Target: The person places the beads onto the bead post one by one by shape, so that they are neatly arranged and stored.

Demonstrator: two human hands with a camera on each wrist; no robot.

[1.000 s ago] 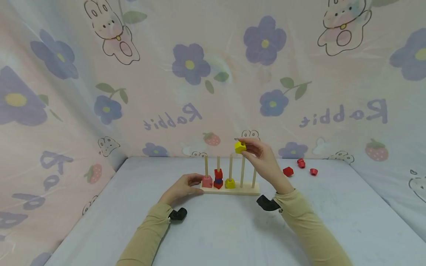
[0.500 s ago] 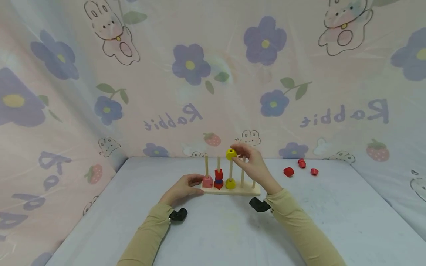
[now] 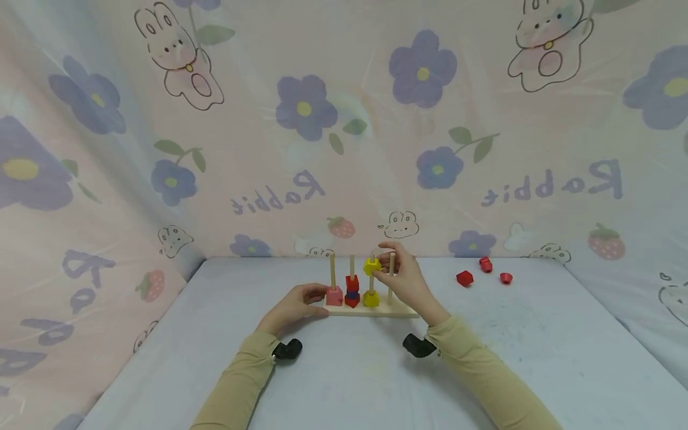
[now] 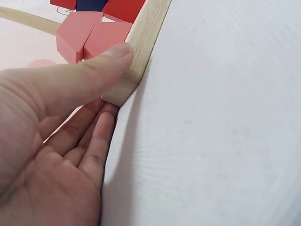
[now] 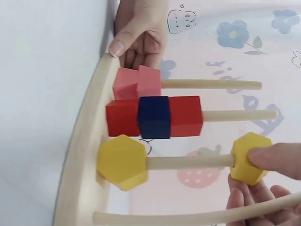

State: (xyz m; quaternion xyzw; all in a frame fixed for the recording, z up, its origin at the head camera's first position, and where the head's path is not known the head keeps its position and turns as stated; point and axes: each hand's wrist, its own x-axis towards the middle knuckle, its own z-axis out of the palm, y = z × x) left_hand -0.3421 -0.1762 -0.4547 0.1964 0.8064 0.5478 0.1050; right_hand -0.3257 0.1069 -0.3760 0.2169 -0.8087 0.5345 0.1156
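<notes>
The left hand [image 3: 292, 307] grips the left end of a wooden base [image 3: 395, 310] with upright pegs; its thumb [image 4: 94, 75] lies along the base beside pink blocks [image 4: 91, 37]. The right hand [image 3: 411, 283] pinches a yellow block [image 3: 372, 266], which is threaded on the upper part of the third peg, above another yellow block [image 5: 123, 162] at the base. On the second peg are a red, a blue [image 5: 154, 117] and another red block. The fourth peg [image 3: 391, 278] carries nothing; the fifth is mostly hidden by the right hand.
On the table [image 3: 344, 370], to the right of the rack, lie a red faceted block [image 3: 464, 278] and further small red pieces [image 3: 506, 278]. A patterned cloth [image 3: 360, 179] hangs behind and along the sides.
The right hand has moved left and down, bringing the yellow block from the air beside the fourth peg onto the third peg. The left hand has kept its place on the base.
</notes>
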